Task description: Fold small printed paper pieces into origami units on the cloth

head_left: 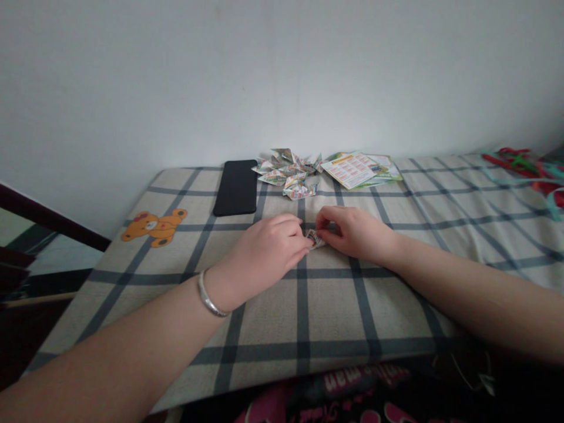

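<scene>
Folded paper (315,238) pinched between left hand (264,249) and right hand (352,232) grips, phone (237,187), paper pile (288,173) behind

Soft dim daylight, wide-angle edge stretch

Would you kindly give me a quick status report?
Left hand and right hand pinch small folded paper on checked cloth. Phone, folded pile beyond.
</scene>
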{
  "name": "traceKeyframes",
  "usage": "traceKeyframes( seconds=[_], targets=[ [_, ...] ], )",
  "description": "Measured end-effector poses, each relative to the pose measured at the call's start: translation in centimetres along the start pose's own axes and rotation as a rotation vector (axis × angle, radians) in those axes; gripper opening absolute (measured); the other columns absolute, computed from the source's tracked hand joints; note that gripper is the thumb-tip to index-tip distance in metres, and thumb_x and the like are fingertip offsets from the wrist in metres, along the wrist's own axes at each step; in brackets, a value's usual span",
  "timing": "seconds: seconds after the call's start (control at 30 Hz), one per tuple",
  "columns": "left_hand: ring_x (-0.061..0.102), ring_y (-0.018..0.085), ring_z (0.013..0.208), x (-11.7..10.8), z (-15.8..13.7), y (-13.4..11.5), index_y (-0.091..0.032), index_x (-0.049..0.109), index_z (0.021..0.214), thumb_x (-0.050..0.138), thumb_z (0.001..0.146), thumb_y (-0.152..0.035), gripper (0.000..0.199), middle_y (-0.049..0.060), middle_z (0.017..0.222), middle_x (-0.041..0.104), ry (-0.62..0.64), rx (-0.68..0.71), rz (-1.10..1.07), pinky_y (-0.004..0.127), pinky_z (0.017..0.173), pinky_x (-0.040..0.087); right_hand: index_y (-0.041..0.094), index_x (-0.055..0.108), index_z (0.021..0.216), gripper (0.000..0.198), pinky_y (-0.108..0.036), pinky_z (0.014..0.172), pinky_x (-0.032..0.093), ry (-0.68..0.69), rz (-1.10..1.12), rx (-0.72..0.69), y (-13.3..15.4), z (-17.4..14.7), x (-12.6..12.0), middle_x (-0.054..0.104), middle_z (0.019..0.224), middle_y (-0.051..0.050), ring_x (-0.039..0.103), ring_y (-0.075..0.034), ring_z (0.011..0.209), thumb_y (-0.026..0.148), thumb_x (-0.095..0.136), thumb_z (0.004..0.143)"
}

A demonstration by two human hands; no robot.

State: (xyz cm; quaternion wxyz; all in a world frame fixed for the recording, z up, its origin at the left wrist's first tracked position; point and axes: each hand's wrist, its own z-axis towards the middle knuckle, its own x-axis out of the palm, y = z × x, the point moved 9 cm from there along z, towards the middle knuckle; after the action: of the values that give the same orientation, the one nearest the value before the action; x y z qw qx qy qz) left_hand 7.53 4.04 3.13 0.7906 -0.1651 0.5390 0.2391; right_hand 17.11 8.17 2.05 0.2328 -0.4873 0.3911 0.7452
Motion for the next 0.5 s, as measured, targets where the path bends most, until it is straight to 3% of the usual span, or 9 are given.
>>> traceKeyframes(
  seconds=[0.2,0.5],
  targets=[
    [0.061,0.022,0.1,0.31,0.06,0.48,-0.017,0.071,0.097,0.059,0.089,-0.023,0.016,0.006,0.09,0.067,-0.003,-0.035,-0.059,0.037,0.088,0.053,0.019,0.064,0.098,0.022,-0.021,0.06,0.04,0.099,0.036,-0.035,0.24,-0.44,-0.47,0.069,0.085,0.0,0.058,-0.01,0.064,0.027,0.067,0.078],
    [0.063,0.02,0.094,0.16,0.05,1.08,-0.019,0.071,0.099,0.061,0.088,-0.023,0.016,0.006,0.098,0.068,-0.042,-0.071,-0.141,0.036,0.084,0.052,0.024,0.072,0.094,0.017,-0.023,0.062,0.043,0.107,0.05,0.043,0.01,-0.25,-0.41,0.073,0.083,0.002,0.062,-0.012,0.07,0.023,0.066,0.078]
  ],
)
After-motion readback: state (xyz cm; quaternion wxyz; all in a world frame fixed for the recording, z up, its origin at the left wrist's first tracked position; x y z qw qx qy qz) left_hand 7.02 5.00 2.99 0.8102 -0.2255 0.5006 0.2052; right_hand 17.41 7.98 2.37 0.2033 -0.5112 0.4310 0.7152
